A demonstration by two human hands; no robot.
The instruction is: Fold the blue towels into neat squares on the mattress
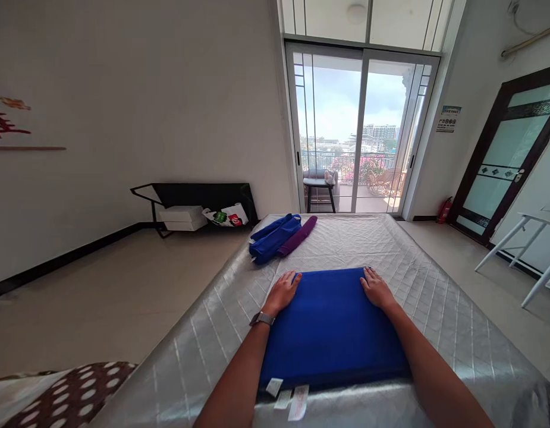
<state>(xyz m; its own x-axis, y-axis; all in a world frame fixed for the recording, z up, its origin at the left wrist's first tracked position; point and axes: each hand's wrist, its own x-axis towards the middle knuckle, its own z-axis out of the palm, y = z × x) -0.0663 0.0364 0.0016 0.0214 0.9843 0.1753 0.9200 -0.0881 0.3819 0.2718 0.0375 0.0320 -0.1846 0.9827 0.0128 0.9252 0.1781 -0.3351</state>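
A blue cloth, folded into a neat flat rectangle, lies on the silver quilted mattress. White tags stick out from its near left edge. My left hand, with a watch on the wrist, rests flat on the far left corner of the cloth. Across from it, my right hand lies at the far right corner, fingers stretched out. Farther up the mattress, left of centre, are a loosely folded blue cloth bundle and a narrow purple cloth touching it.
Along the left wall stands a low black rack with white boxes and a printed bag. A brown polka-dot cloth is at lower left. Beyond the mattress is a sliding glass door; a white table stands at right.
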